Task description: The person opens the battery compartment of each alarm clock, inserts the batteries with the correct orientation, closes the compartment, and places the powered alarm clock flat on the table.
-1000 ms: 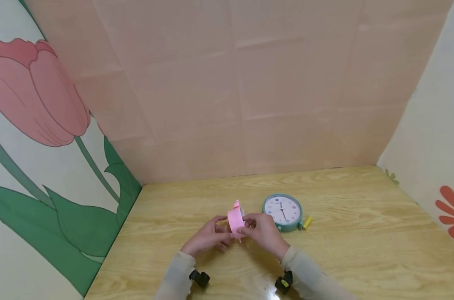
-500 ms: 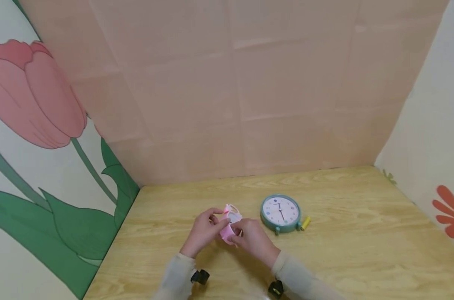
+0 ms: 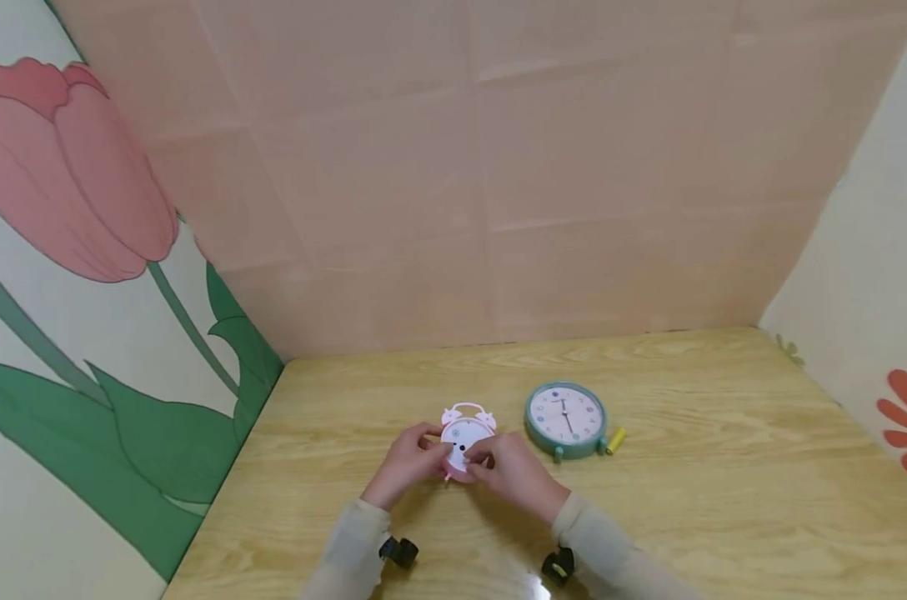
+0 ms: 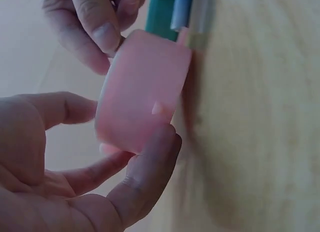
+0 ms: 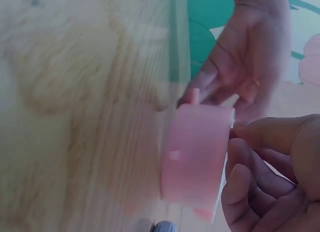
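A pink twin-bell alarm clock (image 3: 466, 430) with a white dial stands between both hands, its face turned up toward the person. My left hand (image 3: 407, 463) grips it by the left side; in the left wrist view, fingers and thumb curl round its pink casing (image 4: 145, 87). From the right, my right hand (image 3: 518, 472) pinches with thumb and forefinger right at the dial's lower right edge. Seen from the right wrist, those fingertips (image 5: 245, 131) meet at the front face; what lies between them is mostly hidden. Black marks show on the dial near the fingers.
A round teal clock (image 3: 566, 418) lies face up on the wooden table (image 3: 724, 467), just right of the right hand. Beside its foot lies a small yellow cylinder (image 3: 615, 440). A pinkish-brown sheet (image 3: 483, 183) covers the back.
The pink alarm clock has turned from side-on to showing its dial to the person. My right fingers have shifted from its casing to the dial's edge; the left hand keeps hold.
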Action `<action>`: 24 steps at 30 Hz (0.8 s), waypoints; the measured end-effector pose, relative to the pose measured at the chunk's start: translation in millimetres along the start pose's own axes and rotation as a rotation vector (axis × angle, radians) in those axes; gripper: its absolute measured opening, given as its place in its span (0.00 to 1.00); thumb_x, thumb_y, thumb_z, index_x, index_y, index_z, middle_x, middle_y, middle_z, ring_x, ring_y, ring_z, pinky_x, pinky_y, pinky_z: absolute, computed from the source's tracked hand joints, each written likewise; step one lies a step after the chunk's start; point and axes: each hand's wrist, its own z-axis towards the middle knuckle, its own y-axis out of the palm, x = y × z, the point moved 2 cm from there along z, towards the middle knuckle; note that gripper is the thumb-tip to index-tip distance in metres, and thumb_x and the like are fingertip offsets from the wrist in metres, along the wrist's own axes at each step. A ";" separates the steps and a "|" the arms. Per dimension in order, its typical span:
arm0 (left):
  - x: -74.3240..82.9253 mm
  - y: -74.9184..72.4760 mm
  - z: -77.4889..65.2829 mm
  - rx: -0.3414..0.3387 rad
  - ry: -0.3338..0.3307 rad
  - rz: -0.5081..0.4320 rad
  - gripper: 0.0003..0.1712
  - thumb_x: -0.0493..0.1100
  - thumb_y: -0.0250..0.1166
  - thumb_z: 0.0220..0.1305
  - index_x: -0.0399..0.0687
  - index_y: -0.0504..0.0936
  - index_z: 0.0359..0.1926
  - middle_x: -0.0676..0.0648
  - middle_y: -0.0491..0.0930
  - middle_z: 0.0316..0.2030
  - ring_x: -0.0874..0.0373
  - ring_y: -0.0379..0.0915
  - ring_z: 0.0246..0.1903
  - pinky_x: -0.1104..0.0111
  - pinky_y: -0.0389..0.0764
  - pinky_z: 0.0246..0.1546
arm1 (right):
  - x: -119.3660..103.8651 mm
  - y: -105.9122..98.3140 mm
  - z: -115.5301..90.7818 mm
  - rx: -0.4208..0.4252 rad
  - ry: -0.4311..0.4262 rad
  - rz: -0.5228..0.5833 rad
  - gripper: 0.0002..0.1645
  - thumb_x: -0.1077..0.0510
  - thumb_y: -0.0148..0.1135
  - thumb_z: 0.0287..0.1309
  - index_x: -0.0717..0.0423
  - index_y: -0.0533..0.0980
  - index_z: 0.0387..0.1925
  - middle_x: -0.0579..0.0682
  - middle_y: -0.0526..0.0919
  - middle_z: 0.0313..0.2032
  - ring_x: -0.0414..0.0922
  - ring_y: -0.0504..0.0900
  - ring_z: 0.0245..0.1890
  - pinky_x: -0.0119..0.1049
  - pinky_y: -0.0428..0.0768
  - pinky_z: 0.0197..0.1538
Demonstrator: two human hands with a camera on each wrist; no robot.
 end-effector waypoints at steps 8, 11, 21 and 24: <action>-6.4 5.8 1.8 -0.011 -0.052 0.020 0.24 0.38 0.64 0.64 0.30 0.76 0.58 0.41 0.82 0.37 0.56 0.81 0.32 0.69 0.87 0.32 | 4.9 -6.6 -1.8 0.026 -0.007 -0.118 0.04 0.62 0.73 0.54 0.54 0.87 0.33 0.45 0.86 0.31 0.35 0.80 0.28 0.25 0.81 0.31; -2.9 6.4 2.3 -0.006 -0.046 0.046 0.23 0.38 0.64 0.64 0.31 0.76 0.57 0.42 0.81 0.36 0.56 0.79 0.32 0.69 0.86 0.31 | 5.4 -9.4 -0.7 0.048 -0.022 -0.205 0.02 0.58 0.75 0.53 0.50 0.87 0.30 0.41 0.83 0.31 0.37 0.79 0.31 0.29 0.81 0.34; 6.5 9.6 -1.6 0.015 -0.021 0.135 0.22 0.34 0.61 0.60 0.31 0.77 0.56 0.45 0.81 0.30 0.60 0.75 0.26 0.72 0.79 0.26 | 4.8 -12.5 6.6 0.012 0.036 -0.271 0.06 0.52 0.78 0.50 0.45 0.87 0.24 0.46 0.83 0.46 0.45 0.76 0.46 0.41 0.82 0.49; 8.5 11.1 -3.9 0.030 -0.003 0.176 0.21 0.34 0.61 0.59 0.31 0.78 0.55 0.47 0.80 0.27 0.61 0.72 0.23 0.73 0.75 0.23 | 5.5 -11.2 6.2 0.014 0.033 -0.266 0.06 0.52 0.78 0.49 0.45 0.87 0.24 0.50 0.83 0.49 0.47 0.76 0.49 0.43 0.82 0.51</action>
